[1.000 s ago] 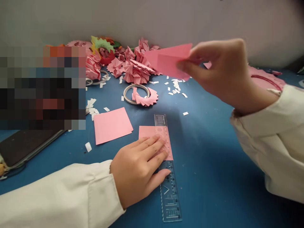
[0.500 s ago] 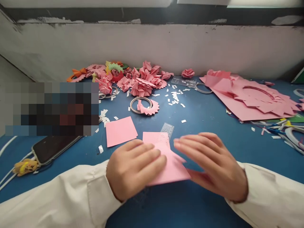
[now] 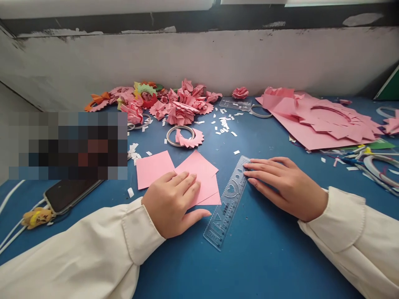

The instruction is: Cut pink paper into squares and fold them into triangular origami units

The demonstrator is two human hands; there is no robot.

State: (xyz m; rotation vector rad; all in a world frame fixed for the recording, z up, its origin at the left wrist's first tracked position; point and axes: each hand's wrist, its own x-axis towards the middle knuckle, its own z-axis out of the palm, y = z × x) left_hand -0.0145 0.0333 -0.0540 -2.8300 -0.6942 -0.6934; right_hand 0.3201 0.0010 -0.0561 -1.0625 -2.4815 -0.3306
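My left hand (image 3: pixel 176 201) lies flat with spread fingers on several overlapping pink paper squares (image 3: pixel 204 182) on the blue table. Left of these, another pink square (image 3: pixel 154 169) lies partly beneath them or against their edge. A clear plastic ruler (image 3: pixel 226 203) with cut-out shapes lies slanted on the table, right of the squares. The fingertips of my right hand (image 3: pixel 285 187) touch its upper end; the fingers are stretched out and the palm faces down.
Folded pink paper pieces (image 3: pixel 183 108) are heaped at the back. A tape roll (image 3: pixel 171 137) and white scraps (image 3: pixel 224 123) lie in front. Large pink sheets (image 3: pixel 311 139) lie at the right. At the left are a phone (image 3: pixel 73 195) and a small plush charm (image 3: pixel 37 217).
The ruler, partly hidden under the paper before, now lies uncovered to the right, under my right fingertips. The pink squares under my left hand have shifted left and up and turned.
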